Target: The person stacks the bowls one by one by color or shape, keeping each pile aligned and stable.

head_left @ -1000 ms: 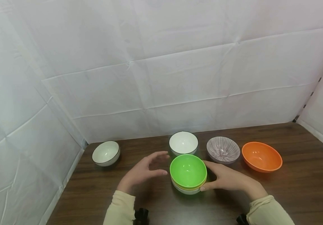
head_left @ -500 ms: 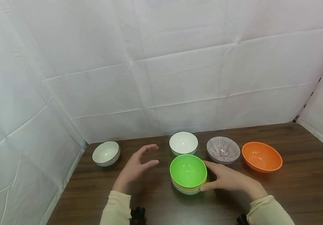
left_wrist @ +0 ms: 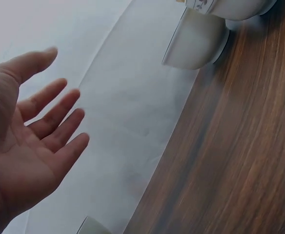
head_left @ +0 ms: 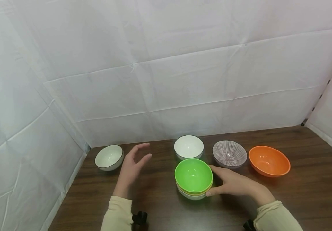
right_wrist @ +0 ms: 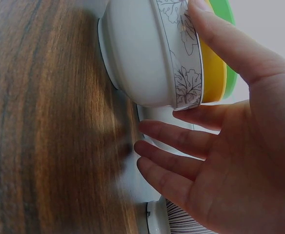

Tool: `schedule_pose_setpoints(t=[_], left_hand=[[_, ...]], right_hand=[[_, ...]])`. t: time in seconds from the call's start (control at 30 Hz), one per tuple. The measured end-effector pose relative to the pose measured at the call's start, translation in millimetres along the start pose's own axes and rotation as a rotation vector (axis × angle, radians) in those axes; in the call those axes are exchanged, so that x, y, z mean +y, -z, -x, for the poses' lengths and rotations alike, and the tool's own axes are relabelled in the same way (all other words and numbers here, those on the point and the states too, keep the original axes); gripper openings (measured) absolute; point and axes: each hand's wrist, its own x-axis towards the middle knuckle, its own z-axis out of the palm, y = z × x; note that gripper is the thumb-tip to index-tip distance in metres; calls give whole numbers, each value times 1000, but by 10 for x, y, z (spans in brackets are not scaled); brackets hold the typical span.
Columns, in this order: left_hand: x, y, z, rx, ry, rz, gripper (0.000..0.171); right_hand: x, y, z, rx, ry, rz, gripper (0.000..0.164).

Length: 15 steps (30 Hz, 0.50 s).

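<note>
A stack of bowls stands near the middle of the table: a green bowl point(head_left: 193, 175) on top, a yellow bowl point(right_wrist: 213, 75) under it, and a white bowl with a leaf-pattern band point(right_wrist: 137, 53) lowest. My right hand point(head_left: 235, 183) holds the stack's right side, thumb in front and index finger behind; its other fingers extend below the rim in the right wrist view. My left hand point(head_left: 129, 168) is in the air, fingers apart and slightly bent, holding nothing. Just left of it sits a small white bowl with a dark rim point(head_left: 109, 157), partly seen at the left wrist view's bottom edge.
Directly behind the stack is another white dark-rimmed bowl point(head_left: 188, 146). A purple-grey striped bowl point(head_left: 229, 153) and a wider orange bowl point(head_left: 269, 161) stand to the right. White sheeting point(head_left: 183, 77) rises along the back and sides of the dark wooden table point(head_left: 319, 179).
My left hand has moved away from the stack, leftward and back, toward the small white bowl at the left. The right hand and the stack have stayed where they were.
</note>
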Motion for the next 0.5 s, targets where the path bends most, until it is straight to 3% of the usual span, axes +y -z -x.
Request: schedule_pose_setpoints(t=[0.3, 0.5], left_hand=[[-30, 120, -9, 191, -54, 56, 33], [-82, 179, -12, 283, -89, 15, 31]], right_hand=[[9, 1, 3, -7, -15, 3, 91], [24, -1, -1, -5, -9, 8, 91]])
